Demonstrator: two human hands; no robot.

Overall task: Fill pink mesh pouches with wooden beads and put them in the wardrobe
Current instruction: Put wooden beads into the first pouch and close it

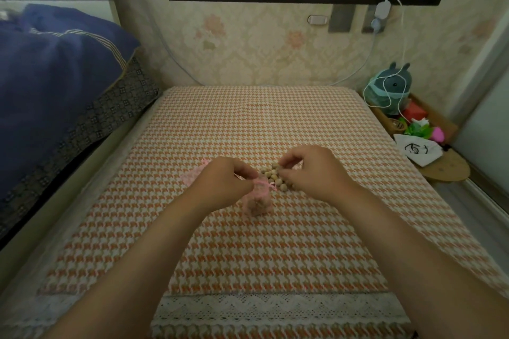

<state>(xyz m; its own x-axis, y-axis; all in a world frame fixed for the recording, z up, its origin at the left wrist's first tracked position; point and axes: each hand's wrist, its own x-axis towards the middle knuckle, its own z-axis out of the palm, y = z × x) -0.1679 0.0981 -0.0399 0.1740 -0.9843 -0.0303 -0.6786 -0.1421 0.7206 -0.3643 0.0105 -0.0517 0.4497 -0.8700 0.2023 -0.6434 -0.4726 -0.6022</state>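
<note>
- Two bare hands reach over the middle of a table covered with an orange-and-white houndstooth cloth (248, 124); a white lace border (275, 308) runs along the lower edge of the frame.
- One pink mesh pouch (257, 201) stands upright at the centre of the cloth. It is bulging with wooden beads, and its neck is gathered by a pink ribbon.
- The left hand (228, 181) has its fingers curled and pinches that pouch at the gathered neck.
- More flat pink mesh (194, 173) lies just left of the left hand, partly hidden. I cannot tell how many pouches are there.
- One loose heap of wooden beads (274, 175) lies between the hands, just above the filled pouch. Roughly a dozen show and the rest are covered.
- The right hand (311, 170) has thumb and fingertips drawn together over the heap. I cannot tell whether they hold a bead.
- At the right edge, one wooden tray (440, 118) holds one grey-green plush toy (391, 85), wrapped by a white cable (385, 96), along with red, green and pink items.
- One white drawstring bag (418, 150) lies just below the tray.
- Dark blue bedding (55, 77) fills the upper left.
</note>
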